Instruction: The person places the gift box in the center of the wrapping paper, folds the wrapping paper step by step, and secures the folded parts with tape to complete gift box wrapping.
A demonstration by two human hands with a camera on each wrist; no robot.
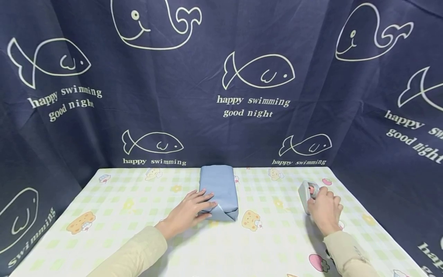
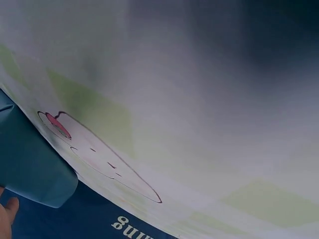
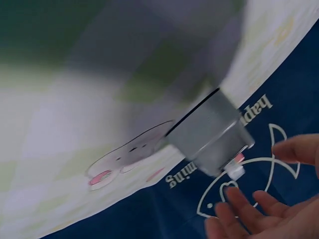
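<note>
A blue wrapped package (image 1: 219,182) lies at the middle of the table, its near end folded into a flap with a pale strip along the fold. My left hand (image 1: 190,207) rests on its near left side, fingers extended over the top. On the right stands a grey tape dispenser (image 1: 303,194) with a pink part inside. My right hand (image 1: 325,209) is right beside it. In the right wrist view the fingers of this hand (image 3: 269,214) are spread apart, near the dispenser (image 3: 212,129). The left wrist view catches the package (image 2: 35,154) and only fingertips.
A white and green checked tablecloth (image 1: 138,211) with printed bears and strawberries covers the table. Dark blue curtains (image 1: 194,104) with white fish and whale prints hang behind it and on both sides.
</note>
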